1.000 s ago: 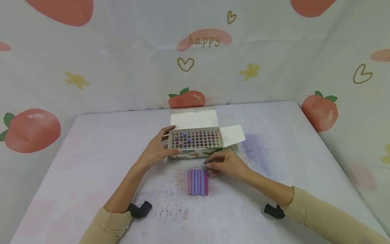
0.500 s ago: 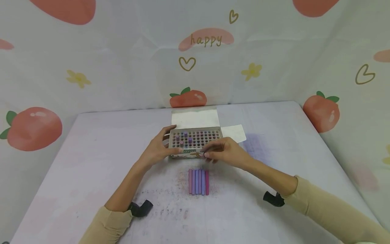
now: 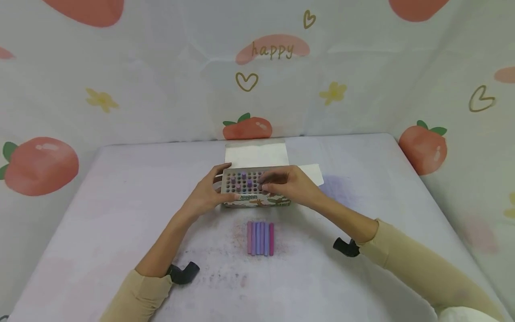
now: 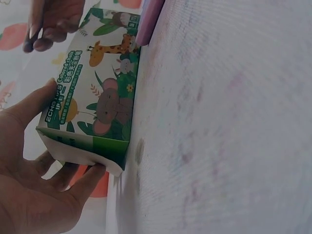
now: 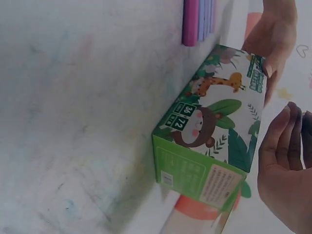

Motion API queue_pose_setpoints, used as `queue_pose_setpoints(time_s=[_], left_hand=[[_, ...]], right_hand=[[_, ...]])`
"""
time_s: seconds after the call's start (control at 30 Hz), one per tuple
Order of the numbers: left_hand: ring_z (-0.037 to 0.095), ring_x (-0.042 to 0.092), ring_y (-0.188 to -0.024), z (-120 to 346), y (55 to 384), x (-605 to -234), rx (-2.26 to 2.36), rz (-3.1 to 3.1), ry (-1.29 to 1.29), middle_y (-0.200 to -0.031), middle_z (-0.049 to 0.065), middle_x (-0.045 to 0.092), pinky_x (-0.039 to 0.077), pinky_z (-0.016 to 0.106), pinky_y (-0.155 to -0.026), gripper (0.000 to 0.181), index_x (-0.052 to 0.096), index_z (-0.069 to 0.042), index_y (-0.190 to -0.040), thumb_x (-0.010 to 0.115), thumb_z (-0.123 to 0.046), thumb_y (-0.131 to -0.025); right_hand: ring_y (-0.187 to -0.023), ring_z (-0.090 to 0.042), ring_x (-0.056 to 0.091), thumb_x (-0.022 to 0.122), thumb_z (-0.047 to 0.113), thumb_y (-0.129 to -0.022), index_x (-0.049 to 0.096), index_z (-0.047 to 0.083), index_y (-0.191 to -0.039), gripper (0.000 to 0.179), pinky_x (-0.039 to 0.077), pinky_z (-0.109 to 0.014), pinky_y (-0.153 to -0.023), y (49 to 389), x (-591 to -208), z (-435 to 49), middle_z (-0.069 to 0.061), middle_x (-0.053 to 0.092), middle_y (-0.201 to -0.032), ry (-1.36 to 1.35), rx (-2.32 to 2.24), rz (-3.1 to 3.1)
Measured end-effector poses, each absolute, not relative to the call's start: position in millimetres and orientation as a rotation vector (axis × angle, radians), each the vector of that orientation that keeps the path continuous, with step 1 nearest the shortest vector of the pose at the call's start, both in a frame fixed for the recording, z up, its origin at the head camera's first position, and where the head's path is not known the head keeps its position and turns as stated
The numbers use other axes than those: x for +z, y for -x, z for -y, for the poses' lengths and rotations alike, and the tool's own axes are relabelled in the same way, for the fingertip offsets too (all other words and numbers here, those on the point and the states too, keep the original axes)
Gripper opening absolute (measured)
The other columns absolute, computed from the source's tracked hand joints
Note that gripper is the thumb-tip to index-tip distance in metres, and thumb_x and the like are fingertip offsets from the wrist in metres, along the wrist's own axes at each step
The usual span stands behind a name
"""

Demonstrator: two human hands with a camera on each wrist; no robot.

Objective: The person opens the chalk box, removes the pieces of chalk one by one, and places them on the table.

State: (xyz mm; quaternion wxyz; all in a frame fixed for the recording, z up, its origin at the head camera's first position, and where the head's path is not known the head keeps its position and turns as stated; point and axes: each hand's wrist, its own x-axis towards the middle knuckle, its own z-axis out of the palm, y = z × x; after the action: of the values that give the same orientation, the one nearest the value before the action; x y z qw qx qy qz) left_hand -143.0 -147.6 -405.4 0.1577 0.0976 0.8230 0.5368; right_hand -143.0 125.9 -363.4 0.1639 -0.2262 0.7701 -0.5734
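An open box of colored chalk (image 3: 257, 202) stands mid-table, its top full of round holes with a few purple and pink chalk ends raised on the left side. My left hand (image 3: 205, 194) grips the box's left end, thumb on the front edge and fingers round the side, as the left wrist view shows. Over the right part of the holes hovers my right hand (image 3: 291, 185), fingers bent downward, fingertips darkened. In the right wrist view no chalk shows between those fingers (image 5: 282, 136). In front of the box lies a row of chalk sticks (image 3: 260, 239), pink, purple, blue and magenta.
The box's white lid (image 3: 257, 154) is folded back, and a side flap (image 3: 311, 172) sticks out to the right. Chalk smudges mark the white table cover (image 3: 217, 279). A printed cloth (image 3: 173, 71) hangs behind the table. Dark wrist mounts (image 3: 185, 273) sit on both forearms.
My right hand has moved from beside the chalk row, up past the box front, to above the holes. The left hand keeps its grip on the box, and the row looks the same.
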Motion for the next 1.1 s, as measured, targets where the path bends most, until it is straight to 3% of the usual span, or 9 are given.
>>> queue_pose_setpoints(time_s=[0.33,0.57,0.83,1.1], left_hand=[[0.033,0.03,-0.144,149,144,-404,1.541,-2.35,-0.288,-0.156,0.006,0.031,0.037,0.049,-0.114,0.093,0.028,-0.025,-0.156,0.084,-0.026,-0.081],[0.034,0.028,-0.145,149,145,-405,1.534,-2.35,-0.287,-0.158,0.006,0.029,0.035,0.05,-0.115,0.093,0.028,-0.025,-0.156,0.084,-0.027,-0.082],[0.034,0.028,-0.145,149,144,-403,1.531,-2.347,-0.282,-0.158,0.006,0.029,0.036,0.05,-0.115,0.092,0.028,-0.026,-0.156,0.084,-0.027,-0.082],[0.035,0.028,-0.145,150,144,-404,1.541,-2.34,-0.29,-0.157,0.007,0.03,0.035,0.052,-0.115,0.092,0.028,-0.024,-0.156,0.083,-0.026,-0.082]], right_hand=[[-0.093,-0.022,0.069,0.069,0.009,-0.093,0.074,0.008,-0.109,0.017,0.057,-0.031,-0.078,162,-370,-118,-0.005,0.073,-0.105,0.667,-1.538,-2.341],[-0.091,-0.017,0.069,0.069,0.009,-0.093,0.075,0.011,-0.111,0.019,0.058,-0.033,-0.08,171,-376,-113,-0.003,0.073,-0.105,0.666,-1.484,-2.373],[-0.098,-0.015,0.068,0.07,0.007,-0.092,0.074,0.01,-0.112,0.021,0.055,-0.034,-0.09,179,-379,-105,-0.001,0.074,-0.103,0.681,-1.403,-2.393],[-0.095,-0.014,0.069,0.071,0.004,-0.09,0.074,0.008,-0.111,0.021,0.056,-0.031,-0.086,181,-382,-99,-0.002,0.074,-0.101,0.64,-1.419,-2.321]])
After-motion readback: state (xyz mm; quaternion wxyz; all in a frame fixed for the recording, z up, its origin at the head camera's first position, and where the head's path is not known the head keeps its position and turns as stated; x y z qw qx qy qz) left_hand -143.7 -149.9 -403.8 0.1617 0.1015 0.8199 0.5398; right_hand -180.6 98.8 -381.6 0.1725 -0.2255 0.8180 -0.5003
